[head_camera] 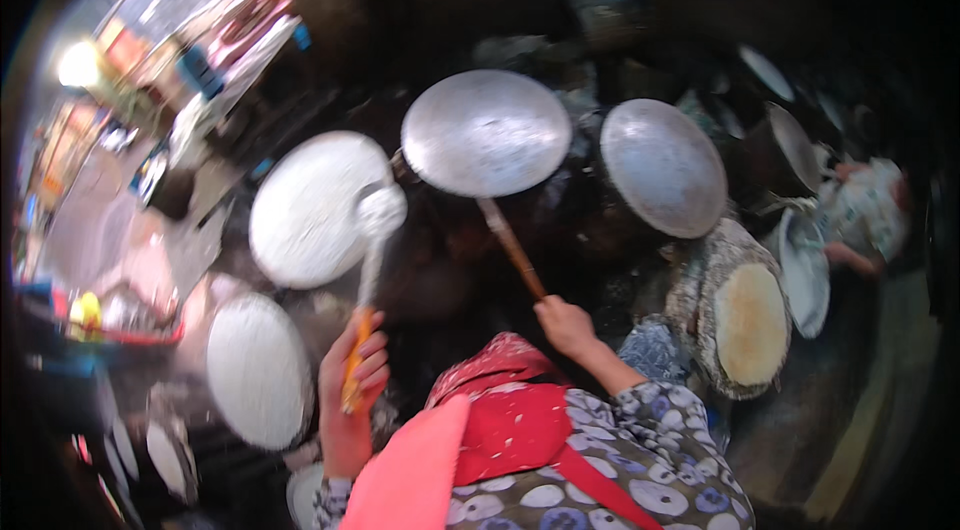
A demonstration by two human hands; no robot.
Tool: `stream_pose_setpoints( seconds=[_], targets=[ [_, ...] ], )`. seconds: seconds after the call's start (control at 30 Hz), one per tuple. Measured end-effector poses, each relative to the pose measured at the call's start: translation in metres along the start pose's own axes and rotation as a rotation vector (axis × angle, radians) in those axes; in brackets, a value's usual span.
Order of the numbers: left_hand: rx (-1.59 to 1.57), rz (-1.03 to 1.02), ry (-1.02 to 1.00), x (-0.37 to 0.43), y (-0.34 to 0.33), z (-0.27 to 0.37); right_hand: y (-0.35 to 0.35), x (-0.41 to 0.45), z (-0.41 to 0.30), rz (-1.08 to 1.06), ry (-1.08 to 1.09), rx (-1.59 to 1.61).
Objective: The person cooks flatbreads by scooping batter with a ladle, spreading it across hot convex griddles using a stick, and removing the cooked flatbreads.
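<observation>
My left hand grips the orange handle of a ladle. White batter coats its head, which is over the right side of a round griddle covered in white batter. My right hand holds a brown wooden handle with a metal end. That end meets the near edge of a bare round metal griddle; I cannot tell whether it is fixed to it. Right of it stands another bare metal griddle, tilted in the view. A further white-coated round lies left of my left hand.
On the right, a pale browned flatbread lies on a round stack. Beside it are a whitish basin and another person's patterned sleeve. A red-rimmed tray with several items sits far left. The area behind the griddles is dark.
</observation>
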State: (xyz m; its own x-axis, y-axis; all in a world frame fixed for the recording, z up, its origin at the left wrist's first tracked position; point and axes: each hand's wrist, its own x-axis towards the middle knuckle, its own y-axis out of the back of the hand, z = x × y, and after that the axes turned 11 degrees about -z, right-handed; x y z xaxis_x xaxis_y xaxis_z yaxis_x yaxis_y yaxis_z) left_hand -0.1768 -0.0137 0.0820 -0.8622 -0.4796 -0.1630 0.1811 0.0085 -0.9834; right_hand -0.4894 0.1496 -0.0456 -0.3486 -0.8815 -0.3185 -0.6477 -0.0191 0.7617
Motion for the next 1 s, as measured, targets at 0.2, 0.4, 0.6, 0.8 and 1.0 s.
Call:
stream_pose_setpoints(
  seconds=[0.2,0.4,0.6,0.8,1.0],
  targets=[
    [0.017,0.146,-0.006,-0.017,-0.012,-0.055,-0.006,-0.037,0.038,-0.154,0.063,-0.045],
    [0.219,0.395,-0.35,-0.089,-0.015,-0.145,-0.036,-0.01,0.076,-0.552,0.289,-0.282],
    [0.131,0.6,-0.846,-0.183,-0.025,-0.287,-0.05,0.016,0.12,-0.915,0.587,-0.654],
    [0.064,0.805,-1.408,-0.267,0.015,-0.46,-0.094,0.027,0.144,-1.053,0.819,-0.943],
    [-0.309,1.267,-1.396,-0.368,0.1,-0.597,-0.111,0.004,0.148,-1.044,0.917,-0.986]
  ],
)
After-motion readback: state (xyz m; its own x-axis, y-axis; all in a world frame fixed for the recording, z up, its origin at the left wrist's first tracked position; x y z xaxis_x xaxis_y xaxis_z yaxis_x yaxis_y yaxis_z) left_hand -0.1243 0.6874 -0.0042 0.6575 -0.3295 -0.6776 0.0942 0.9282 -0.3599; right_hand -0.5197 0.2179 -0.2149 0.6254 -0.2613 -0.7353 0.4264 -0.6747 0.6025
